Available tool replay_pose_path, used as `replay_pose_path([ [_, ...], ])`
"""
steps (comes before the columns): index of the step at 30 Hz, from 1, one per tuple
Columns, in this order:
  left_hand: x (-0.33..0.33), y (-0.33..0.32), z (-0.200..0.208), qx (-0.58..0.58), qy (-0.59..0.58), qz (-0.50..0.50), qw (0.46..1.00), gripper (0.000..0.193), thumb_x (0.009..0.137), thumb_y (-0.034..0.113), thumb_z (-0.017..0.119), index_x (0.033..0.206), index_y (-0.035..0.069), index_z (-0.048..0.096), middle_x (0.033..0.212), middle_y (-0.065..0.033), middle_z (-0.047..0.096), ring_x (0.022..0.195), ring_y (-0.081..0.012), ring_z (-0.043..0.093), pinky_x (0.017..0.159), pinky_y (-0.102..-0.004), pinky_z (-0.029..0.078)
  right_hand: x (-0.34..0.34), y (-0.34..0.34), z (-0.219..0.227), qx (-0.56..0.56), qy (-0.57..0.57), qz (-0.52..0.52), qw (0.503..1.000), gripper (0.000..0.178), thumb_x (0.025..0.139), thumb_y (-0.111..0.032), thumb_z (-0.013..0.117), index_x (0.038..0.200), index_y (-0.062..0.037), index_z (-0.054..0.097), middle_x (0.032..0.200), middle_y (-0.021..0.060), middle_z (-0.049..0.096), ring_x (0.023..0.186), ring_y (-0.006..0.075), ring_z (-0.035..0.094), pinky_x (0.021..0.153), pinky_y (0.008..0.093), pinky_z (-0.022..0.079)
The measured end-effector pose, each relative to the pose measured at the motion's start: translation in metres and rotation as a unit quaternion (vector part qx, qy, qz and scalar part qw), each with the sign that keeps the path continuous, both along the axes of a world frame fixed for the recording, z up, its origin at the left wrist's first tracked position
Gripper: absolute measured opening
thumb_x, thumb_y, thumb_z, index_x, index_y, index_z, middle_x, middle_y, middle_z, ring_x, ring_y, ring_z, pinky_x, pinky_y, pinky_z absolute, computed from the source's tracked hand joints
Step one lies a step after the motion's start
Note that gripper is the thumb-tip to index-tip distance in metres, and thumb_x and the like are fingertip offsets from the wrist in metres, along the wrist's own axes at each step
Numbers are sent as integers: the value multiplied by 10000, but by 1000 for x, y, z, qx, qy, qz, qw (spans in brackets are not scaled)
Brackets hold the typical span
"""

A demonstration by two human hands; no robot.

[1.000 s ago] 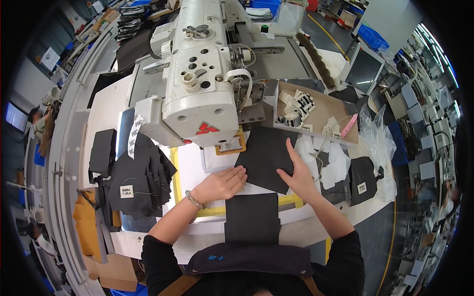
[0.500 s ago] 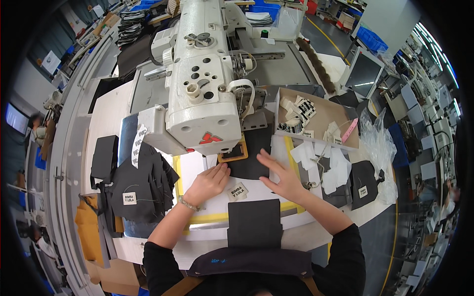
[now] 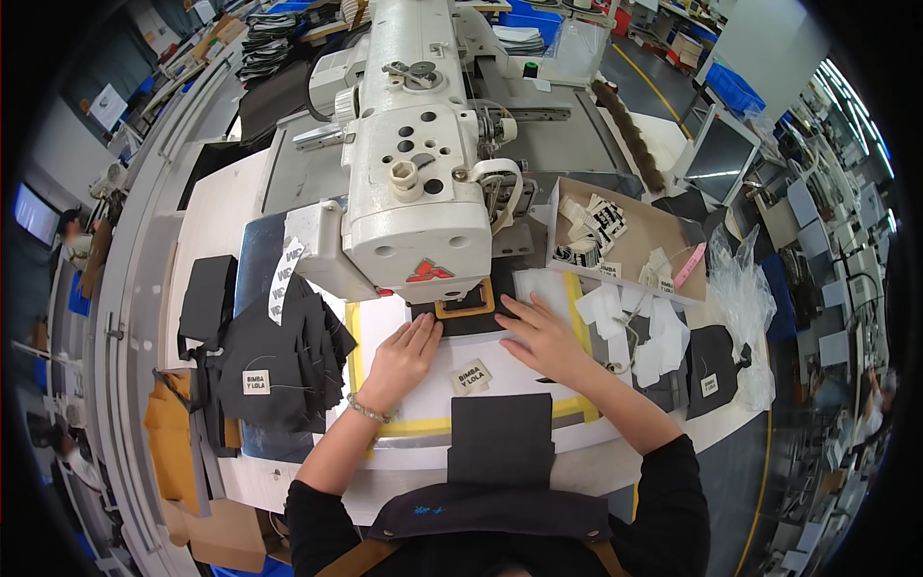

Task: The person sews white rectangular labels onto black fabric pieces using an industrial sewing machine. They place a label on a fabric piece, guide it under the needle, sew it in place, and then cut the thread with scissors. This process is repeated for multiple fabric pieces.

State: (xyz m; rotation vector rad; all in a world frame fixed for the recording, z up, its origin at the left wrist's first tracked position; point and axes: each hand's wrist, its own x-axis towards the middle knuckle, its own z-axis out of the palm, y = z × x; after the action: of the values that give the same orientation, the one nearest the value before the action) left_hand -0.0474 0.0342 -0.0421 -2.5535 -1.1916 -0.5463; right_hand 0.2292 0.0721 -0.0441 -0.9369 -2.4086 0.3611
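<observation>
Head view, looking down on an industrial sewing station. Left hand (image 3: pixel 404 351) lies flat on the white template board (image 3: pixel 404 404), fingers together and extended, tips touching the edge of the black fabric piece (image 3: pixel 460 325). Right hand (image 3: pixel 540 332) also lies flat, fingers slightly spread, pressing the right portion of the same piece. Neither hand grips anything; both bear down with open palms.

The black fabric piece sits at the far edge of the board, directly beneath the head of the white pattern sewing machine (image 3: pixel 418 192), with the tan rectangular clamp frame (image 3: pixel 465 306) resting on it. A small woven label (image 3: pixel 471 376) lies loose on the board, just in front of the hands and between them. A second black fabric piece (image 3: pixel 500 438) lies nearer the person, overhanging the table edge.

Judgement: the step in hand appears to be positioning the piece under the clamp frame ahead of stitching. The next move would call for holding the piece square to the frame and clearing both hands from the needle area; fingertips stand close to the clamp.

Surroundings: a stack of finished black pieces (image 3: pixel 274 361) with labels lies to the left; a cardboard tray of labels (image 3: pixel 625 240) stands to the right.
</observation>
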Motion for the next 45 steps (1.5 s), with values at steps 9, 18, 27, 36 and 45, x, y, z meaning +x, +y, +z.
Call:
replay_pose_path([
  [9, -9, -8, 3, -70, -167, 79, 980, 317, 729, 211, 796, 963, 27, 687, 1113, -130, 680, 1070, -283, 646, 907, -408, 511, -1, -1, -3, 4, 23, -9, 1000, 334, 826, -186, 731, 1126, -49, 679, 1348, 155, 562, 1130, 352, 595, 1089, 486, 396],
  [18, -12, -11, 3, -88, -196, 91, 972, 265, 697, 203, 815, 877, 51, 694, 1082, -104, 683, 1030, -260, 629, 881, -387, 477, -2, -2, -3, -4, 24, -6, 1000, 342, 816, -167, 738, 1133, -52, 680, 1361, 151, 554, 1139, 350, 594, 1093, 494, 392],
  [27, -12, -11, 4, -76, -186, 86, 976, 214, 700, 192, 816, 819, 63, 693, 1060, -73, 692, 991, -244, 641, 862, -376, 480, -1, -2, -5, -5, 25, -6, 1000, 332, 809, -157, 743, 1120, -54, 686, 1359, 142, 559, 1140, 341, 595, 1096, 496, 389],
  [36, -11, -13, -2, -44, -166, 71, 983, 181, 723, 181, 798, 814, 63, 697, 1024, -45, 698, 988, -220, 646, 865, -386, 476, 0, -5, 5, 62, -9, -26, 998, 265, 804, -201, 738, 1045, -96, 707, 1227, 81, 622, 1063, 224, 604, 1007, 463, 357],
  [45, -11, -15, -3, -41, -143, 71, 986, 168, 747, 176, 781, 839, 69, 690, 1048, -47, 702, 1038, -222, 644, 916, -411, 470, 0, -6, 6, 132, -27, -64, 989, 176, 773, -230, 745, 918, -142, 698, 969, -40, 626, 953, 146, 567, 841, 400, 298],
])
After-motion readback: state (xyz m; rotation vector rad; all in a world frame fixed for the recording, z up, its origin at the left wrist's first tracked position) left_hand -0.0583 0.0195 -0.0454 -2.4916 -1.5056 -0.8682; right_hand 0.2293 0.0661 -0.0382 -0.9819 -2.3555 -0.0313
